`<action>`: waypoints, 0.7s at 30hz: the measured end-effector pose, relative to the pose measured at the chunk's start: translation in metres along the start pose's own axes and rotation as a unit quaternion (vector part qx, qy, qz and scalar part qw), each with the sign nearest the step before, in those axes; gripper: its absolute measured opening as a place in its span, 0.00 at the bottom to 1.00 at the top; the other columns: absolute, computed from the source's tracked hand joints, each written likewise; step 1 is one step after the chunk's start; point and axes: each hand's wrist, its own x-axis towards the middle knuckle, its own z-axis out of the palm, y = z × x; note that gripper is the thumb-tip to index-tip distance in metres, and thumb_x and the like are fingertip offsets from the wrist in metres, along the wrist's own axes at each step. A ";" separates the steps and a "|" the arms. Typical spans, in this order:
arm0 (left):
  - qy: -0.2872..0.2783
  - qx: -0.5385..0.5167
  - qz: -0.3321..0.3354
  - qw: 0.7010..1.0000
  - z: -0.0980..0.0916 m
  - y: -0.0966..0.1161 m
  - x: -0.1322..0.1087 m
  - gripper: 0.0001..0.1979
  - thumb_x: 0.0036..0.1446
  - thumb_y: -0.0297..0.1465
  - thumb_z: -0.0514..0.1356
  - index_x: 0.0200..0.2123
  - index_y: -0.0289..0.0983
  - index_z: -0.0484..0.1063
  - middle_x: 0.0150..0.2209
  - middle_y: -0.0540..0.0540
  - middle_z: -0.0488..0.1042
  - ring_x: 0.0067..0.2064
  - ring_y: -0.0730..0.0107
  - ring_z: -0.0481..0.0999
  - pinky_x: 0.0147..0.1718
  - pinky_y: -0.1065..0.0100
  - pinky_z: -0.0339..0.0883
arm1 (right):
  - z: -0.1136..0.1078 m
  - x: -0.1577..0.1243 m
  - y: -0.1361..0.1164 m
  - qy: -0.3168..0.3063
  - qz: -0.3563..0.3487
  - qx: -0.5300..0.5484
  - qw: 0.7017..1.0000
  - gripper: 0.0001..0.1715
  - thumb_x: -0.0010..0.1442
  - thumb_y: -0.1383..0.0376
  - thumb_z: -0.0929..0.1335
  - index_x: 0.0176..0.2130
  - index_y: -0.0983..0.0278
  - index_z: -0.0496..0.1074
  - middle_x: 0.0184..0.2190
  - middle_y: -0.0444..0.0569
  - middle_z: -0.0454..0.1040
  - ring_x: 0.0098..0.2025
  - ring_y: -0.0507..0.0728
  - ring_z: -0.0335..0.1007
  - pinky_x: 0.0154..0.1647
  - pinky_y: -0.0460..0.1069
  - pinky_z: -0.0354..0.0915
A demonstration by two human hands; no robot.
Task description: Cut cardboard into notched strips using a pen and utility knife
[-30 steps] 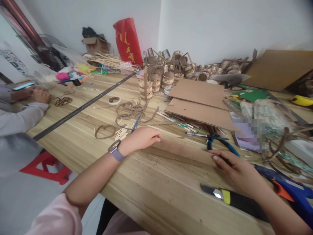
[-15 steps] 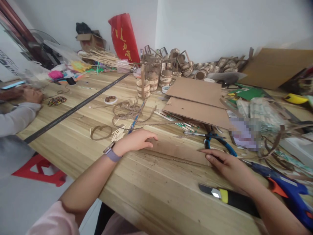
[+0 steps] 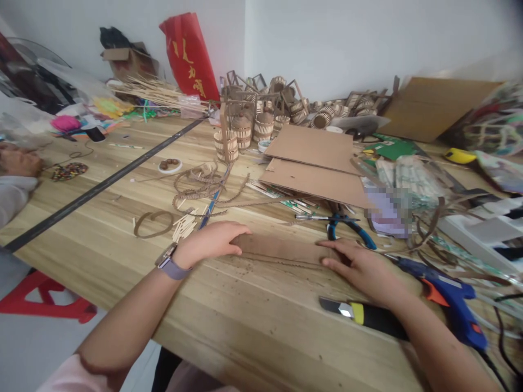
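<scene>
A brown cardboard strip (image 3: 281,249) lies nearly flat on the wooden table between my hands. My left hand (image 3: 214,239) grips its left end between thumb and fingers. At the right end, my right hand (image 3: 355,264) holds the strip with thumb and fingertips. A thin twisted cord (image 3: 286,264) runs along the strip's near edge. Below my right hand is a utility knife (image 3: 363,317) with a black and yellow handle. Blue-handled pliers (image 3: 362,234) lie just beyond that hand.
A blue glue gun (image 3: 449,296) lies at the right. Behind are cardboard sheets (image 3: 310,149), small slatted buckets (image 3: 243,130) and coiled cord (image 3: 200,182). Short sticks (image 3: 186,224) lie past my left hand. Another person's hand (image 3: 20,159) rests at the far left.
The camera view has shifted, so most things sit further left. Both hands remain at the ends of the strip, and my right hand's fingers look a little more spread.
</scene>
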 end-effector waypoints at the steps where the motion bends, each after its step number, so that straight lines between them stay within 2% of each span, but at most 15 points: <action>1: -0.003 0.003 0.000 1.000 0.000 0.001 0.000 0.23 0.57 0.29 0.65 0.56 0.39 0.70 0.55 0.42 0.76 0.55 0.55 0.76 0.52 0.62 0.68 | -0.001 -0.001 -0.001 -0.010 -0.002 0.000 1.000 0.20 0.62 0.55 0.65 0.49 0.59 0.77 0.44 0.53 0.82 0.44 0.63 0.79 0.44 0.57 0.75; 5: -0.008 0.000 0.020 1.000 0.000 0.002 0.001 0.22 0.58 0.27 0.64 0.56 0.39 0.70 0.56 0.42 0.75 0.56 0.55 0.75 0.53 0.61 0.67 | -0.002 -0.007 0.000 -0.068 0.012 0.016 0.997 0.16 0.58 0.59 0.67 0.46 0.57 0.75 0.39 0.48 0.82 0.36 0.60 0.79 0.34 0.52 0.74; 8: -0.006 -0.004 0.035 0.999 0.001 0.001 0.002 0.22 0.58 0.27 0.63 0.56 0.40 0.70 0.57 0.43 0.75 0.57 0.56 0.75 0.54 0.61 0.66 | -0.004 -0.010 0.000 -0.088 0.014 0.036 0.995 0.17 0.58 0.60 0.67 0.48 0.56 0.74 0.39 0.47 0.83 0.37 0.60 0.80 0.36 0.52 0.74; 13: -0.006 -0.020 0.036 0.999 0.000 -0.002 0.002 0.22 0.58 0.27 0.63 0.57 0.39 0.70 0.57 0.43 0.75 0.57 0.58 0.75 0.55 0.63 0.66 | -0.010 -0.008 -0.005 -0.077 0.020 0.036 0.996 0.17 0.62 0.58 0.64 0.48 0.56 0.75 0.38 0.46 0.83 0.35 0.59 0.80 0.35 0.51 0.74; 17: -0.009 -0.029 0.039 0.999 -0.003 -0.004 -0.002 0.22 0.59 0.27 0.62 0.57 0.40 0.69 0.57 0.44 0.75 0.57 0.59 0.75 0.55 0.64 0.66 | -0.010 -0.006 -0.005 -0.046 0.003 0.024 0.999 0.19 0.66 0.58 0.60 0.48 0.57 0.76 0.44 0.49 0.83 0.43 0.60 0.80 0.43 0.53 0.74; 21: -0.003 -0.020 0.022 1.000 -0.003 -0.004 -0.005 0.24 0.59 0.26 0.62 0.58 0.40 0.68 0.58 0.44 0.74 0.58 0.58 0.74 0.57 0.61 0.65 | -0.005 -0.005 -0.006 -0.019 0.007 0.005 1.000 0.20 0.67 0.58 0.60 0.50 0.57 0.75 0.46 0.50 0.82 0.45 0.60 0.80 0.44 0.54 0.74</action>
